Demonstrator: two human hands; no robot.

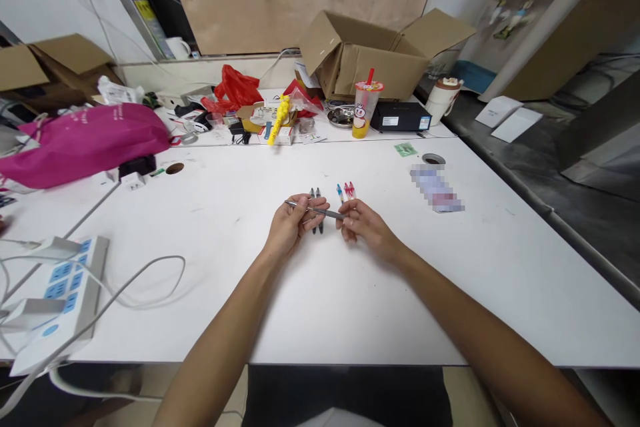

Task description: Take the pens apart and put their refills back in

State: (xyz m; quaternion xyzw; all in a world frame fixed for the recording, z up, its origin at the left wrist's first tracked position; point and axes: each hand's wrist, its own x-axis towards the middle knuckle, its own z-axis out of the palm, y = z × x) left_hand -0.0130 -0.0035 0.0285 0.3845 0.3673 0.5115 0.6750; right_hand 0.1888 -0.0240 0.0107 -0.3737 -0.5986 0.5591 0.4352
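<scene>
Above the middle of the white table, a slim dark pen is held level between both hands. My left hand pinches its thin end with the thumb, the other fingers partly spread. My right hand grips the thicker grey end between thumb and fingers. Behind and below my left hand lie two black pens side by side, partly hidden by it. Just beyond my right hand are a blue pen and two red pens, their lower parts covered by the hand.
A white power strip with cables lies at left, near a pink bag. Along the back stand a drink cup, a black box and an open carton. A tape roll and a blurred-out item lie right.
</scene>
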